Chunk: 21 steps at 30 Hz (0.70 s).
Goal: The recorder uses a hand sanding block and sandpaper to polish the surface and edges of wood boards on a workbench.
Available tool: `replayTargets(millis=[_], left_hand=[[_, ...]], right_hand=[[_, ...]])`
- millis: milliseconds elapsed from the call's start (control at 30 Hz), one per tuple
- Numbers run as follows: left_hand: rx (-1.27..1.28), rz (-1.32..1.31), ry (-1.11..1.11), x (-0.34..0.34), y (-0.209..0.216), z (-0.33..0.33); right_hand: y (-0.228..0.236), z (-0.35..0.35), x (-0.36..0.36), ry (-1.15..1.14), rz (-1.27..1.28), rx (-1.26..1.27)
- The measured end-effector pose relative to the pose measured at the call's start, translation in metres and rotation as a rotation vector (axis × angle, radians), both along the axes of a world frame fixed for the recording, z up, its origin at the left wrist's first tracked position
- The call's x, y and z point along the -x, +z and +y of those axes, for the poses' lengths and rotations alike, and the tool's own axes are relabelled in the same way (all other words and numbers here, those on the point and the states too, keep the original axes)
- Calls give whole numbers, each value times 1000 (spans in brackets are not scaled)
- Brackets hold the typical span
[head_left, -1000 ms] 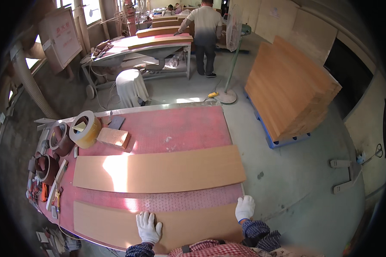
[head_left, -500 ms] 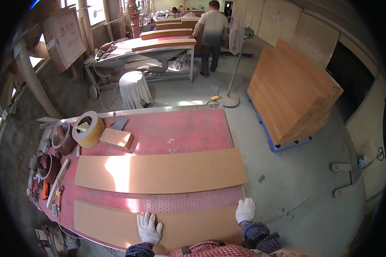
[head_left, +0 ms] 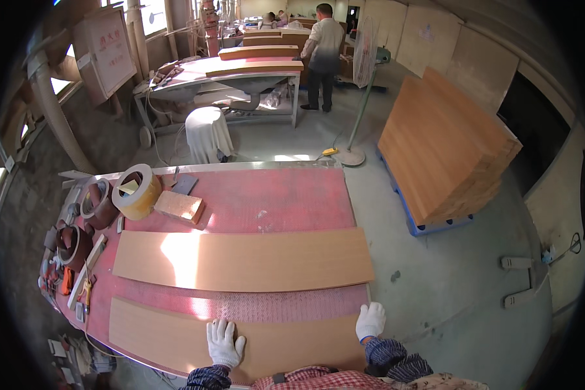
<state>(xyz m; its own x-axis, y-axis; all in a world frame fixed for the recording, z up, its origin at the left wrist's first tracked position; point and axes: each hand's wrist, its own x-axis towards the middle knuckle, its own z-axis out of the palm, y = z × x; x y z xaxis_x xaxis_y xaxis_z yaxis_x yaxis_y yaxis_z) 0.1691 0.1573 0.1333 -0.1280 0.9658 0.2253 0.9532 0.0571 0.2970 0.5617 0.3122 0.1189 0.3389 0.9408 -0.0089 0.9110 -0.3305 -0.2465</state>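
Both of my hands wear white knitted gloves. In front of me lies a long light-brown wooden board (head_left: 286, 344), nearest the table's front edge. My left hand (head_left: 225, 344) rests flat on top of it, palm down, with the fingers stretched and the thumb apart. At the board's right end, my right hand (head_left: 371, 321) is closed over the corner; its fingertips are partly hidden. A second wooden board (head_left: 260, 262) lies parallel beyond the first, with a bright sun patch on its left part. A strip of the red dimpled table top (head_left: 279, 195) shows between them.
On the table's left stand a yellow-sided roll (head_left: 138, 201), brown abrasive rolls (head_left: 71, 248), a brick-like block (head_left: 179, 207) and a pale wooden strip (head_left: 88, 270). Stacked boards (head_left: 442, 149) on a blue pallet, a standing fan (head_left: 364, 84) and a person (head_left: 325, 55) are beyond.
The view has shifted slightly. Both hands keep their places on the near board, and the boards have not visibly moved. The far person stands slightly differently.
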Motion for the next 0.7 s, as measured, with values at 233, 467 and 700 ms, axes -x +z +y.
replayTargets(millis=[233,467,700], left_hand=[[7,-16,-7,-1,7,5],[37,-34,-8,-2,6,0],[17,2,15,-2,7,3]], right_hand=[[4,3,-2,28,4,-48],[4,-2,-2,17,19,-46],[1,1,-2,25,32,-74]])
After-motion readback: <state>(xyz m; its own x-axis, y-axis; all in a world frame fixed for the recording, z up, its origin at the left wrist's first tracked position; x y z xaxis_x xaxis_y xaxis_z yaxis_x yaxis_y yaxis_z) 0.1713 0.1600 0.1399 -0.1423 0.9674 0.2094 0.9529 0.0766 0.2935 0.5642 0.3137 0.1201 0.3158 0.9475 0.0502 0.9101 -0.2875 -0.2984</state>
